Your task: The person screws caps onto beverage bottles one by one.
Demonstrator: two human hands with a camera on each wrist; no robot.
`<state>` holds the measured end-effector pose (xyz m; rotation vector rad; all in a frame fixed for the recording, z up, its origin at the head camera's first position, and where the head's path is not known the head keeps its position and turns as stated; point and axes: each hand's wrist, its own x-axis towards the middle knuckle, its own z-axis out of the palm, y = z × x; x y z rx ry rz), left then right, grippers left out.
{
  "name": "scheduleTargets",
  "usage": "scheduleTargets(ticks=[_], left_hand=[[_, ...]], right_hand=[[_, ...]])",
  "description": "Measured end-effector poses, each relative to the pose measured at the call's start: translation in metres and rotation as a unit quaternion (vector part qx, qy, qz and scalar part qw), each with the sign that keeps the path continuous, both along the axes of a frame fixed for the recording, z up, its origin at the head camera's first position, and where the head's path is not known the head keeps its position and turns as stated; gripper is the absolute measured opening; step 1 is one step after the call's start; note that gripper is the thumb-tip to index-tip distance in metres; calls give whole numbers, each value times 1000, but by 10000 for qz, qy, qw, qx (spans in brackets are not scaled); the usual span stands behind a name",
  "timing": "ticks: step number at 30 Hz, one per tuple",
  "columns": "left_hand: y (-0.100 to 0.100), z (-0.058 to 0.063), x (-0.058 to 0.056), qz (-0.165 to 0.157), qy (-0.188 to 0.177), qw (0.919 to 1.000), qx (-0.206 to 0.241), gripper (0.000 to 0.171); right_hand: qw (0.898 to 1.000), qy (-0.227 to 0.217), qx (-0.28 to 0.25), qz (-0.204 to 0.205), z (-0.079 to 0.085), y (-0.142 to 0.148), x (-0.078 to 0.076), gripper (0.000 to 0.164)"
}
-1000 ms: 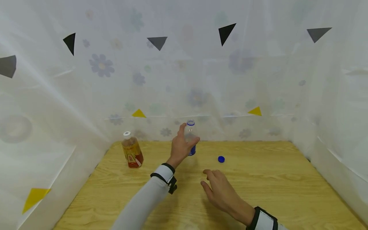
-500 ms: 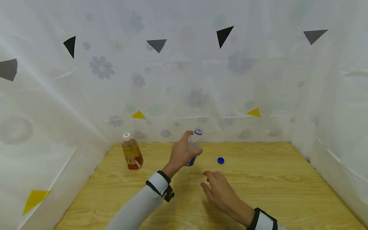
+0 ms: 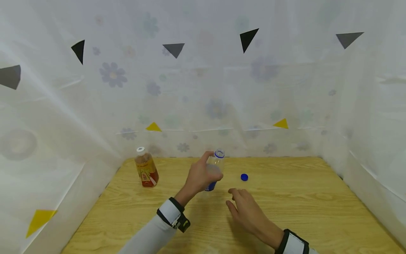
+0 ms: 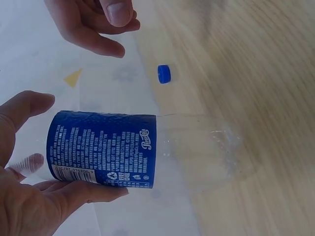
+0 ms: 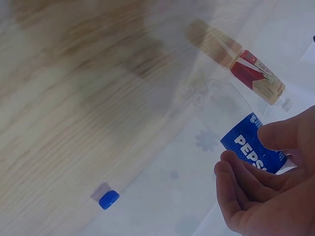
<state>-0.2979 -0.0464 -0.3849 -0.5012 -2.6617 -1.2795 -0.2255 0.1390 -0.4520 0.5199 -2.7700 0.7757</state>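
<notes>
The left hand is gripping a clear plastic, blue-labelled bottle, leaning rightward, ahead-left of the loosely bent, empty right hand.

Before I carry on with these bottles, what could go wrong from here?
The uncapped Pepsi bottle leans in the left hand; if that grip loosened, it could slip or tip over.
The blue cap lies loose on the table, just beyond the right hand, so a careless reach might knock it away.
The amber drink bottle stands to the left; a wide leftward swing might bump it.
</notes>
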Motion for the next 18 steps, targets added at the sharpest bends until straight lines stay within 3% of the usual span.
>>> scheduleTargets(ticks=[9,18], left_hand=[[2,-3,3,61,-30,10000,23,75],[2,-5,4,57,19,10000,12,76]], right_hand=[[9999,-116,-45,-96,-3,0,-1,26],[9997,223,-24,-111,5,1,-10,28]])
